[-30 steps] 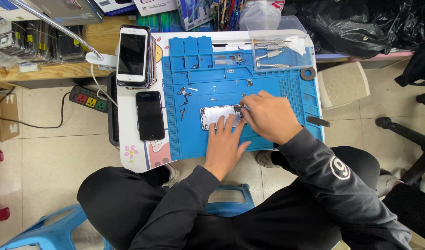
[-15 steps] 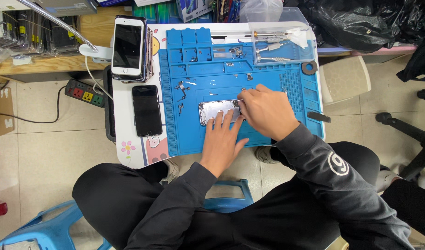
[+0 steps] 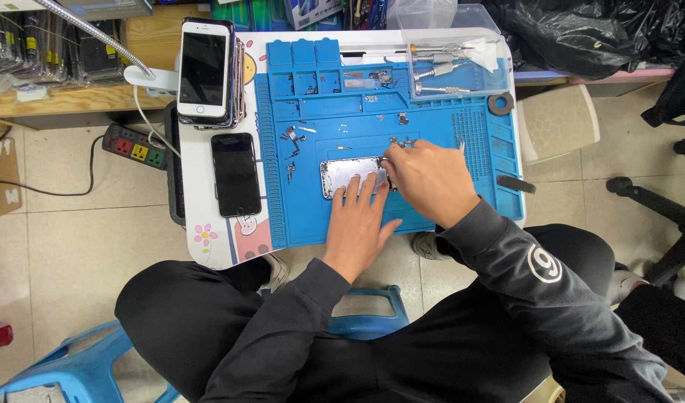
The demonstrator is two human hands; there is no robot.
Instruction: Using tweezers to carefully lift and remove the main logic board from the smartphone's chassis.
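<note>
Head view: opened phone housing (image 3: 350, 176) lies mid blue mat (image 3: 387, 142) on table; left hand (image 3: 361, 220) flat, fingers pinning its lower edge. Right hand (image 3: 426, 179) grip closed at housing's right end, contents can't tell. Keep left pressure steady, work w/ small wrist moves.

left hand (image 3: 361, 224) flat, fingers spread, right hand (image 3: 426, 181) curled

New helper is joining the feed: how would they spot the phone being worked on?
Find the blue silicone work mat on the small white table. At its middle lies an opened silver phone shell, under the left hand and right hand. Unlike the two black-screened phones left of the mat, it shows bare metal.
</note>
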